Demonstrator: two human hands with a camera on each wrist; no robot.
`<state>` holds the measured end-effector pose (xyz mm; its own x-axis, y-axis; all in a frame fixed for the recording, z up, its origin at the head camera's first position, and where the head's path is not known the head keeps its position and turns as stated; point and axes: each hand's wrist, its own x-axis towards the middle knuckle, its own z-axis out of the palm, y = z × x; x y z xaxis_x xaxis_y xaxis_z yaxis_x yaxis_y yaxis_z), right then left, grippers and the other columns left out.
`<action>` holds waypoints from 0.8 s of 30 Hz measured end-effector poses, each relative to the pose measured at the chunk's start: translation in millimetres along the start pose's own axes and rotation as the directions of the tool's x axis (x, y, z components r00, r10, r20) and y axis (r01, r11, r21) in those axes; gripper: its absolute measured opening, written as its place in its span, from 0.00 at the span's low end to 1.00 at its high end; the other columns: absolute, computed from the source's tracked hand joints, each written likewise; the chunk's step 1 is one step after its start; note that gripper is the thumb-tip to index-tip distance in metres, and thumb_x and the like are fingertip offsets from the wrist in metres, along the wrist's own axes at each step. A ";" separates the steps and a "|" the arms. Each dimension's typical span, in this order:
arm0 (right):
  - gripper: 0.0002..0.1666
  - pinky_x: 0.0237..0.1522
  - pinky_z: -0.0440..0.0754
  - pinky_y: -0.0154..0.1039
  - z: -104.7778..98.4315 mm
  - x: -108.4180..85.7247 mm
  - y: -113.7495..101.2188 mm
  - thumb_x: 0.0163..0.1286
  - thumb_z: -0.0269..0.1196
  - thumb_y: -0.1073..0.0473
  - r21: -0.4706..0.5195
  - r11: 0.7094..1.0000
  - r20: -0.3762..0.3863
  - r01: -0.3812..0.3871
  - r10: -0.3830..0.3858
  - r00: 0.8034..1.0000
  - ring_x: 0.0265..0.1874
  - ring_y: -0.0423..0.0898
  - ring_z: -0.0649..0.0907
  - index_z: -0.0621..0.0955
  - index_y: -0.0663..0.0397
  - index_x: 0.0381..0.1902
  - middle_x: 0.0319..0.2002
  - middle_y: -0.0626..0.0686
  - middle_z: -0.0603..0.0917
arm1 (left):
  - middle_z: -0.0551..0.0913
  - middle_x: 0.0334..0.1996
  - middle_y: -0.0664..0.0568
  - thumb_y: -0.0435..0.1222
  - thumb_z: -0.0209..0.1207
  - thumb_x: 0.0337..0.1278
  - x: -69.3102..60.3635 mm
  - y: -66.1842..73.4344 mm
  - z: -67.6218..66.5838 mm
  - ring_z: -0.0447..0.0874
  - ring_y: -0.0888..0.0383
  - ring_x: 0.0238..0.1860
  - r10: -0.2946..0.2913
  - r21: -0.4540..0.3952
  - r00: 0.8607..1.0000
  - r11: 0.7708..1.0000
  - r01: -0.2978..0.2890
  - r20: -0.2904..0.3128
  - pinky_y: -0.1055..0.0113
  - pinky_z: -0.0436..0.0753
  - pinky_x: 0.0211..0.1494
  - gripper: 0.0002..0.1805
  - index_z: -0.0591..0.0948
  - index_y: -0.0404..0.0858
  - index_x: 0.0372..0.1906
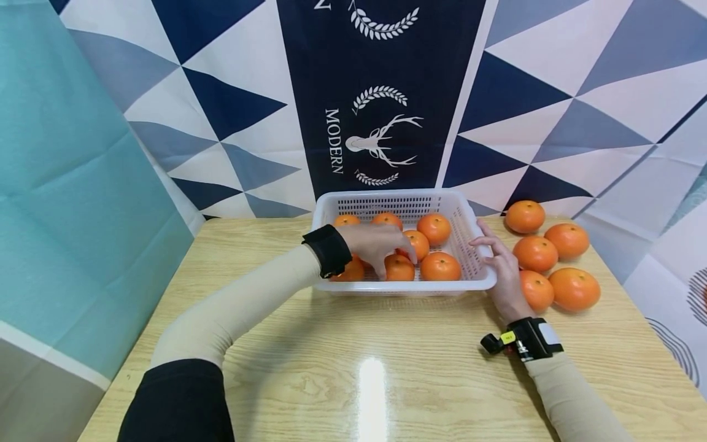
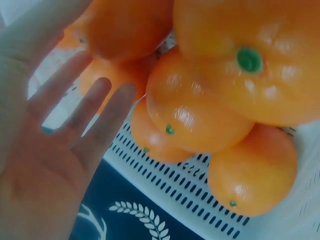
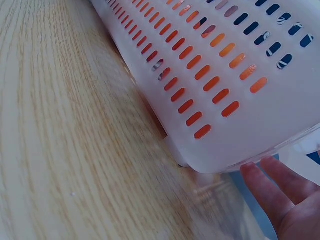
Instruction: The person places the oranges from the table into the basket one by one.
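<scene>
A white plastic basket [image 1: 403, 286] with slotted walls holds several oranges [image 1: 440, 266]. My left hand [image 1: 371, 242] reaches down into it, thumb and fingers spread about an orange [image 1: 399, 270] near the front wall. In the left wrist view the fingers [image 2: 102, 117] look extended beside the fruit, not closed round any. My right hand [image 1: 504, 279] is at the basket's right end, fingers laid on the rim. Seen from the right wrist, two fairly straight fingers [image 3: 272, 192] touch the basket's outer corner [image 3: 210, 155]; the rest of that hand is out of frame.
Several loose oranges [image 1: 574, 289] lie on the wooden table [image 1: 309, 368] just right of my right hand. Behind the basket hangs a patterned cloth [image 1: 381, 73] close to the table's back edge. A teal cloth [image 1: 83, 172] covers the left side.
</scene>
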<state>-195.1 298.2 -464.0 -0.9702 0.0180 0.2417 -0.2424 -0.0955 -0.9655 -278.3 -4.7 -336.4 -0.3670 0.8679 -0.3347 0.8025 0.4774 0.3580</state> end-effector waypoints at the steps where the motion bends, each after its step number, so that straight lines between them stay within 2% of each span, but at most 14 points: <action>1: 0.28 0.65 0.80 0.23 0.0 0.1 0.0 0.76 0.41 0.70 0.001 1.000 0.000 0.001 -0.001 1.000 0.92 0.53 0.56 0.85 0.49 0.55 0.95 0.51 0.55 | 0.85 0.75 0.51 0.31 0.79 0.63 -0.6 0.0 -0.9 0.76 0.44 0.72 0.006 0.004 1.000 1.000 -0.006 -0.004 0.58 0.75 0.80 0.35 0.83 0.43 0.76; 5: 0.28 0.65 0.80 0.24 -0.3 0.2 0.4 0.76 0.41 0.70 -0.014 1.000 -0.001 0.000 0.000 1.000 0.90 0.51 0.60 0.85 0.49 0.55 0.94 0.49 0.56 | 0.90 0.65 0.44 0.31 0.78 0.64 -3.1 -0.9 -6.3 0.83 0.43 0.60 0.022 0.038 0.999 0.999 -0.020 -0.047 0.61 0.81 0.64 0.33 0.84 0.41 0.74; 7: 0.28 0.65 0.80 0.24 -0.6 0.1 0.6 0.75 0.41 0.70 -0.023 1.000 -0.001 0.000 0.000 1.000 0.89 0.49 0.62 0.85 0.51 0.56 0.94 0.49 0.57 | 0.90 0.62 0.42 0.31 0.77 0.65 -4.9 -0.8 -10.8 0.85 0.42 0.58 0.030 0.057 0.997 0.998 -0.026 -0.069 0.62 0.82 0.61 0.32 0.85 0.40 0.74; 8: 0.28 0.65 0.81 0.23 -1.0 0.2 0.7 0.75 0.41 0.70 -0.032 0.999 -0.001 0.002 -0.002 1.000 0.89 0.49 0.63 0.85 0.52 0.56 0.94 0.48 0.57 | 0.90 0.63 0.42 0.32 0.77 0.66 -5.9 -0.6 -13.1 0.86 0.42 0.59 0.027 0.065 0.996 0.998 -0.022 -0.081 0.62 0.83 0.62 0.32 0.85 0.40 0.74; 10: 0.27 0.63 0.82 0.23 -1.6 0.1 0.4 0.75 0.41 0.70 -0.049 0.999 -0.003 0.007 -0.007 1.000 0.88 0.47 0.64 0.84 0.53 0.56 0.94 0.48 0.58 | 0.88 0.70 0.45 0.33 0.77 0.67 -9.3 0.6 -18.0 0.84 0.43 0.67 0.011 0.053 0.995 0.999 -0.006 -0.096 0.60 0.82 0.72 0.32 0.83 0.40 0.75; 13: 0.27 0.62 0.84 0.22 -2.7 0.0 -0.2 0.75 0.41 0.69 -0.060 0.998 -0.005 0.012 -0.013 1.000 0.86 0.45 0.66 0.84 0.54 0.57 0.94 0.48 0.59 | 0.85 0.75 0.48 0.36 0.75 0.71 -13.5 0.8 -22.7 0.79 0.44 0.75 -0.001 0.018 0.992 1.000 0.003 -0.124 0.55 0.76 0.84 0.31 0.83 0.41 0.76; 18: 0.27 0.62 0.84 0.23 -3.9 -0.6 -0.1 0.76 0.41 0.69 -0.060 0.998 -0.001 0.016 -0.016 1.000 0.85 0.44 0.68 0.84 0.55 0.58 0.94 0.48 0.58 | 0.88 0.72 0.47 0.41 0.72 0.74 -18.9 -4.7 -23.7 0.81 0.44 0.74 0.011 -0.073 0.980 0.997 -0.026 -0.199 0.53 0.75 0.85 0.26 0.86 0.42 0.72; 20: 0.27 0.61 0.84 0.23 -3.9 -0.8 -0.1 0.75 0.41 0.69 -0.064 0.998 -0.001 0.016 -0.016 1.000 0.85 0.44 0.68 0.83 0.55 0.58 0.94 0.47 0.58 | 0.88 0.71 0.47 0.45 0.72 0.74 -21.3 -8.1 -23.3 0.81 0.44 0.74 0.007 -0.078 0.972 0.997 -0.026 -0.234 0.53 0.76 0.84 0.26 0.87 0.41 0.71; 24: 0.26 0.61 0.85 0.23 -3.5 -0.2 -0.6 0.76 0.41 0.69 -0.055 0.998 0.000 0.014 -0.014 1.000 0.85 0.45 0.68 0.83 0.55 0.58 0.94 0.48 0.58 | 0.87 0.73 0.47 0.52 0.69 0.77 -27.7 -18.0 -18.7 0.80 0.45 0.75 -0.024 -0.047 0.959 0.999 0.011 -0.284 0.52 0.76 0.84 0.29 0.86 0.41 0.72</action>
<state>-194.7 301.7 -463.8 -0.9666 0.0193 0.2554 -0.2560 -0.0407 -0.9658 -291.3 -34.8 -317.3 -0.5045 0.8595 -0.0817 0.7754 0.4927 0.3951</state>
